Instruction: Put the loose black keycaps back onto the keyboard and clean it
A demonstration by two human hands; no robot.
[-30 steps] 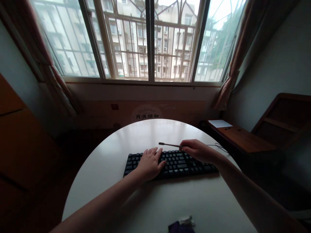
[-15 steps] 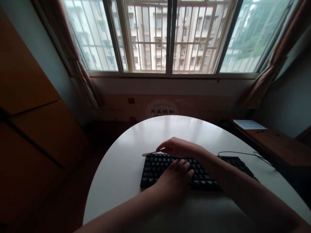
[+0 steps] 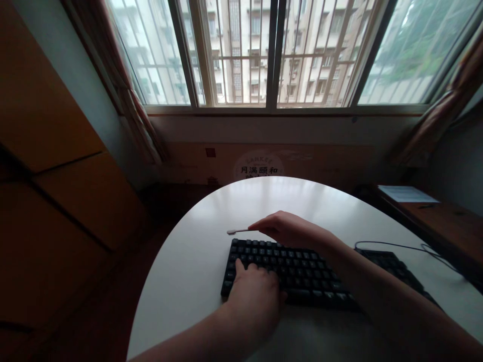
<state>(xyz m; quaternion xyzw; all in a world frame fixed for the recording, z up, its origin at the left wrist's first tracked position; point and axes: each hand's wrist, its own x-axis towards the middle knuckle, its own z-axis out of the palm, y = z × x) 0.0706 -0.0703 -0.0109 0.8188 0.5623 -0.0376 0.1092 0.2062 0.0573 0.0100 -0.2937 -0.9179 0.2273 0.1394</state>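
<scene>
A black keyboard (image 3: 298, 274) lies on the round white table (image 3: 181, 281). My left hand (image 3: 254, 296) rests palm down over its lower left part, fingertips on the keys and fingers somewhat apart. Beyond the back edge of the keyboard, my right hand (image 3: 283, 226) pinches a thin pale stick with a small whitish head, which looks like a toothbrush (image 3: 237, 231). The head points left and sits past the top left corner of the keyboard, seemingly just above it. My right forearm crosses over the right half of the keys and hides some of them.
A black cable (image 3: 392, 243) runs from the keyboard toward the right table edge. Papers (image 3: 407, 194) lie on a brown desk (image 3: 453, 223) at the right. An orange-brown cabinet (image 3: 49, 221) stands at the left, and a barred window (image 3: 249, 60) is ahead.
My left hand has slid left and toward me across the keys. The toothbrush in my right hand has risen off the keyboard's top left corner. The view has shifted slightly.
</scene>
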